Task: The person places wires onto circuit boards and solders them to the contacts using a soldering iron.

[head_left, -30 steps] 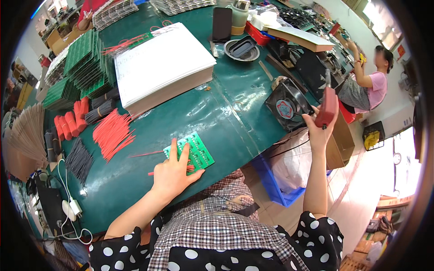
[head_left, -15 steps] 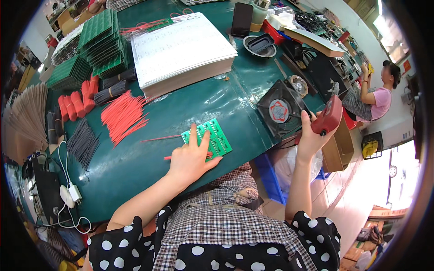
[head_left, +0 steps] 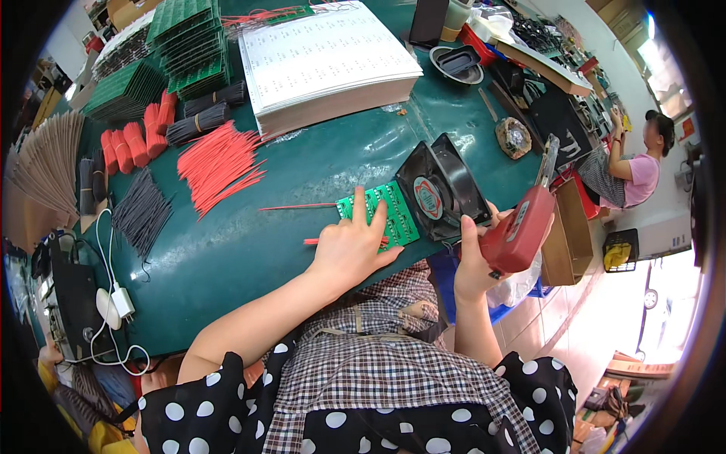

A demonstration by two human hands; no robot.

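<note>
Index and middle fingers of my left hand (head_left: 344, 251) lie stretched and spread on a green circuit board (head_left: 403, 218) near the table's front edge. One long red wire (head_left: 299, 206) sticks out leftward from the board; short red wire ends (head_left: 311, 241) show beside that hand. My right hand (head_left: 472, 266) grips a red soldering gun (head_left: 520, 229), its metal tip pointing up and away. Fingertips of the same hand reach the edge of a black square fan (head_left: 465, 175), which stands tilted just right of the board. Whether they grip the fan is hidden.
Loose red wires (head_left: 219, 170) and dark wires (head_left: 142, 212) lie left, beside bundled ones. Behind them rise stacked green boards (head_left: 185, 45) and a thick paper stack (head_left: 329, 68). A metal dish (head_left: 463, 73) sits far right. A person in pink (head_left: 641, 170) works at right.
The fan has moved left and turned, now close beside the board. My right hand has moved left with the soldering gun. My left hand stays on the board; the whole view has shifted.
</note>
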